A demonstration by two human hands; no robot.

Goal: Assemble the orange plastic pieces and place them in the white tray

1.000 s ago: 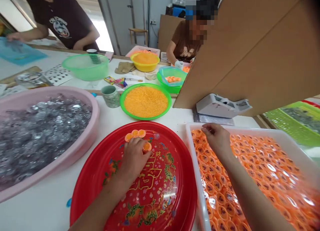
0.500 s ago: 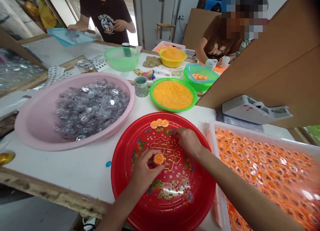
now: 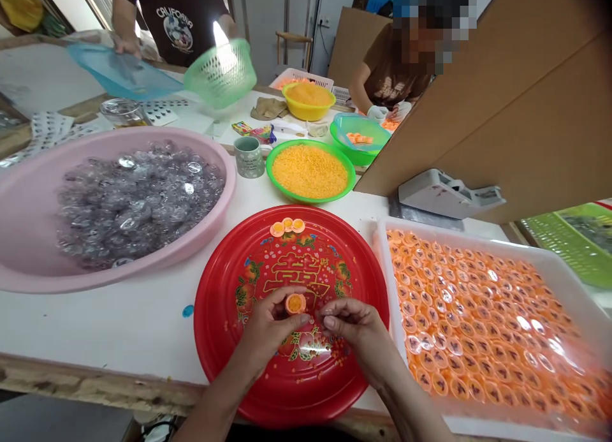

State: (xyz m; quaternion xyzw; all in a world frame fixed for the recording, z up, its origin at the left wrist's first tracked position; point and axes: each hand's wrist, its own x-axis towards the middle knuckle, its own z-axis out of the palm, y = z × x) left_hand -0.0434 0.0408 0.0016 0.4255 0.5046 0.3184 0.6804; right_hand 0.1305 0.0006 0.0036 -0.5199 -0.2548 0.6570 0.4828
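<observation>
My left hand is closed around a small round orange cup with a yellow-orange middle, held over the red tray. Just to its right, my right hand has thumb and fingers pinched together; whatever may be between the tips is too small to make out. Three similar orange pieces lie in a row near the tray's far rim. Tiny orange grains are scattered on the tray's near right part.
A pink basin of clear plastic pieces stands left. Beyond the tray are a mug and a green bowl of orange grains. At right lies a white bin of orange discs beside a cardboard panel. Two people work across the table.
My right hand has come back from the tray's far right side to beside the orange cup. The view has shifted. Across the table, a person has lifted and tilted a green basket.
</observation>
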